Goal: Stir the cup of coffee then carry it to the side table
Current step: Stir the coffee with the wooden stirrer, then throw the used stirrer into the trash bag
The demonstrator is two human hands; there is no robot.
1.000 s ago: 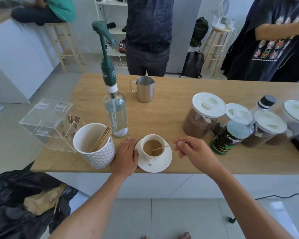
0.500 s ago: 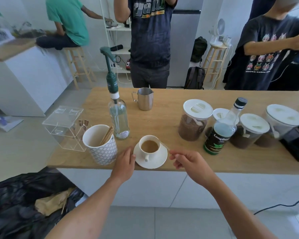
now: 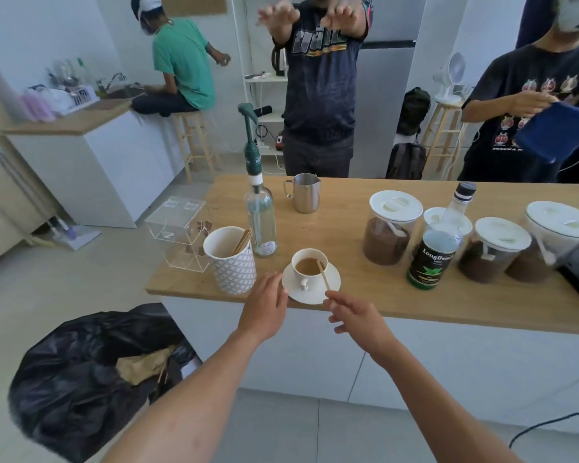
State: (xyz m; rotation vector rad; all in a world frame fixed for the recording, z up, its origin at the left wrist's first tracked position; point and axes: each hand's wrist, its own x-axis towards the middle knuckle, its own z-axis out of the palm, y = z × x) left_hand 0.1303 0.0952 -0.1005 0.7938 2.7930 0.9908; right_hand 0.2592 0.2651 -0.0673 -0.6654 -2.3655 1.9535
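Observation:
A white cup of light brown coffee (image 3: 309, 266) stands on a white saucer (image 3: 328, 289) near the front edge of the wooden counter (image 3: 348, 225). A thin wooden stir stick (image 3: 323, 274) leans in the cup, its lower end pinched by the fingertips of my right hand (image 3: 354, 315). My left hand (image 3: 264, 305) rests at the counter's edge with its fingers touching the saucer's left rim.
A patterned cup of wooden sticks (image 3: 230, 260), a clear pump bottle (image 3: 260, 212) and an acrylic box (image 3: 181, 233) stand left of the saucer. A steel jug (image 3: 303, 197), lidded jars (image 3: 391, 228) and a dark-labelled bottle (image 3: 436, 252) stand behind and right. People stand behind the counter. A black bin bag (image 3: 87, 369) lies below left.
The view has tilted up and back from the counter. The stick has swung from pointing right to leaning toward me in the cup. My right hand has come closer to me.

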